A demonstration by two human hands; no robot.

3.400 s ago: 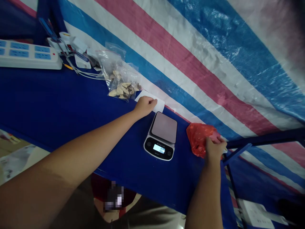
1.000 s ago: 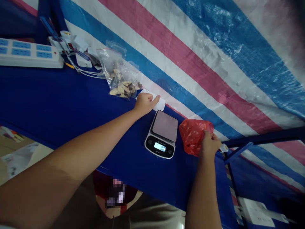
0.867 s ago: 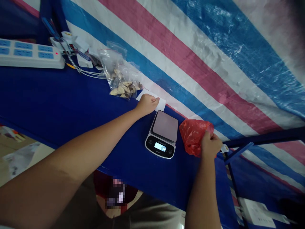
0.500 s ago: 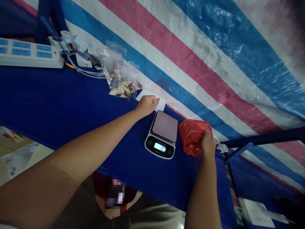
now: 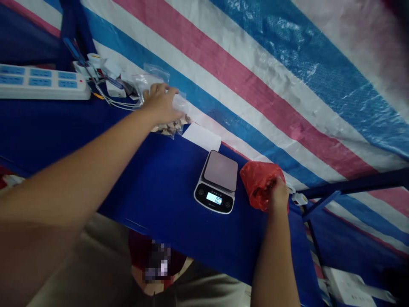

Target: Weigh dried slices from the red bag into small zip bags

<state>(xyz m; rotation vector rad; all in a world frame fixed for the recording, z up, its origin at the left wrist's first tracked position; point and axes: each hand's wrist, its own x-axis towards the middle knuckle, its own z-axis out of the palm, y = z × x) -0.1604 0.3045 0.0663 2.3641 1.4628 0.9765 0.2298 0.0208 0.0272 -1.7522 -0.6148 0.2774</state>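
Note:
My left hand (image 5: pixel 161 104) is over the clear zip bags (image 5: pixel 171 129) of pale dried slices, fingers spread. It covers much of the bags, and whether it touches them I cannot tell. At the right, my right hand (image 5: pixel 278 194) grips the edge of a red plastic bag (image 5: pixel 255 177), its fingertips partly hidden. The mouth of this bag gapes, with something dark inside. Between the hands stands a digital kitchen scale (image 5: pixel 220 170); its lit display appears to read zero and its plate is bare. Behind the scale lies a white sheet of paper (image 5: pixel 203 136).
A white power strip (image 5: pixel 41 83) lies at the left, beside plugs, thin cables and a tool with a blue handle (image 5: pixel 73 49). Striped plastic sheeting (image 5: pixel 243 68) rises behind the blue table (image 5: pixel 153 179). At the right is a blue frame bar (image 5: pixel 322 204).
My left hand has moved left from the white paper to the clear bags, and its fingers have spread. My right hand stays at the red bag, whose mouth now shows wider.

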